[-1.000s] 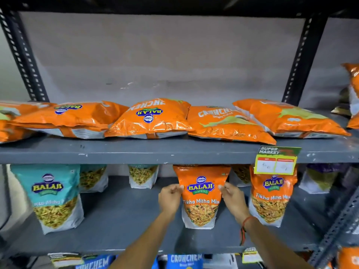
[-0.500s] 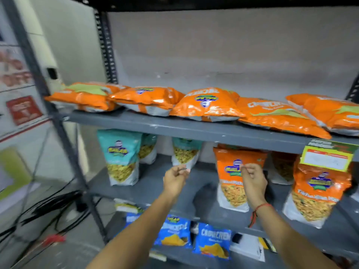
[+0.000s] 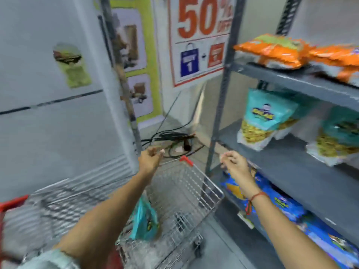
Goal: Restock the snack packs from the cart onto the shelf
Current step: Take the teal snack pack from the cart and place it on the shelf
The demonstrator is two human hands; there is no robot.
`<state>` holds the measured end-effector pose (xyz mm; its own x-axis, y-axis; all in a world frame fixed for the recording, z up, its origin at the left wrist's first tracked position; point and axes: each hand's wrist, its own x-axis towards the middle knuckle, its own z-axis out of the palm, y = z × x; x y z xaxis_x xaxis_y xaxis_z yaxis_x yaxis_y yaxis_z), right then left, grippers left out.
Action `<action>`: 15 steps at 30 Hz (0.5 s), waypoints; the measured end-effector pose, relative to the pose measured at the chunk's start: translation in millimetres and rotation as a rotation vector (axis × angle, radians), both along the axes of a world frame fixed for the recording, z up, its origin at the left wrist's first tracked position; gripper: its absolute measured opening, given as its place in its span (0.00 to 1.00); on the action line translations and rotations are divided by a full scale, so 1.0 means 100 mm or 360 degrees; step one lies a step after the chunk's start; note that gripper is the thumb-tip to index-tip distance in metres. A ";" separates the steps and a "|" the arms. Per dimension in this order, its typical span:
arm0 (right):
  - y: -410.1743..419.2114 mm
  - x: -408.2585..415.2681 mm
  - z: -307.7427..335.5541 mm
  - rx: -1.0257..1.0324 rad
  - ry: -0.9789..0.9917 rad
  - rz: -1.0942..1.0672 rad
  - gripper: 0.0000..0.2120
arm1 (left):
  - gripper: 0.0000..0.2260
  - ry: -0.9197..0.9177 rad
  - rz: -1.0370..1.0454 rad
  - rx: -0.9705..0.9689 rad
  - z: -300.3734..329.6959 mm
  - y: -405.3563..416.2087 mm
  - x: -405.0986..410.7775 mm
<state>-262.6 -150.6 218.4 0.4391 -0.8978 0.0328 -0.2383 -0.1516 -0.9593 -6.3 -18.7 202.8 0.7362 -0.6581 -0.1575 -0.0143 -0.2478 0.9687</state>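
1. Both bare arms reach forward from the bottom of a motion-blurred view. The left hand (image 3: pixel 150 159) hovers at about 11 o'clock from centre, fingers loosely spread and holding nothing.
2. The right hand (image 3: pixel 234 165) hovers at about 2 o'clock from centre, fingers loosely curled, also holding nothing. A red thread (image 3: pixel 252 200) circles its wrist.
3. Below the hands, at 6 o'clock, stands a wire cart (image 3: pixel 186 191) with red trim. One teal pack (image 3: pixel 143 220) stands in it, partly hidden by the left forearm.
4. At 3 o'clock rises a grey shelf (image 3: pixel 303 171) with slotted uprights.
5. Its top level, at 2 o'clock, carries orange packs (image 3: pixel 272 50) lying flat.
6. The middle level holds teal packs (image 3: pixel 262 117) standing upright — one near the left upright, others further right, blurred.
7. The lowest level, at 4 o'clock, holds blue packs (image 3: pixel 287 208) lying flat.
8. At 12 o'clock a poster (image 3: pixel 200 35) reads "50% OFF" in red on the far wall.
9. Black cables (image 3: pixel 171 138) lie tangled on the floor beyond the cart — just past the left hand.
10. A pale panel (image 3: pixel 58 123) fills the 9 o'clock side.
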 end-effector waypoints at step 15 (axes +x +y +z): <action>0.36 2.26 -2.47 0.0445 0.1239 0.1618 0.18 | 0.20 0.0978 0.0587 0.1283 -2.30 1.51 -0.38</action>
<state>-36.9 -114.9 -28.8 0.7392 -0.0916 -0.6673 -0.6386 -0.4103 -0.6510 -44.2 132.4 -26.8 0.5152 0.0512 -0.8556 0.6249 -0.7056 0.3341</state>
